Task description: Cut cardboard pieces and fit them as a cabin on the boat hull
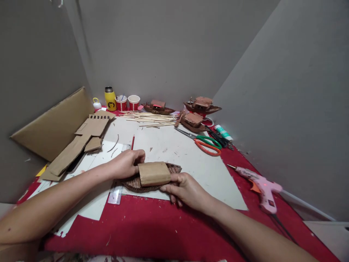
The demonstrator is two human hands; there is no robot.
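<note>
A small cardboard model boat (144, 188) with a corrugated hull is held between my hands over the white sheet's near edge. A smooth curved cardboard roof (154, 173) covers its middle. My left hand (129, 162) is closed at the roof's left end, with the fingertips partly hidden behind it. My right hand (183, 188) pinches the right end, thumb and fingers at the roof's edge and the hull's rim. Whether the roof is fixed to the hull I cannot tell. Beneath the boat's left end lies a clear ruler (115, 194).
Right: pink glue gun (265, 187), scissors (204, 141), glue stick (223, 132). Behind: finished model boats (194, 120), thin wooden sticks (152, 117), paper cups (133, 102), yellow bottle (110, 100). Left: cardboard pieces (72, 153), leaning cardboard sheet (54, 125). A red pencil (132, 142) lies beyond my left hand.
</note>
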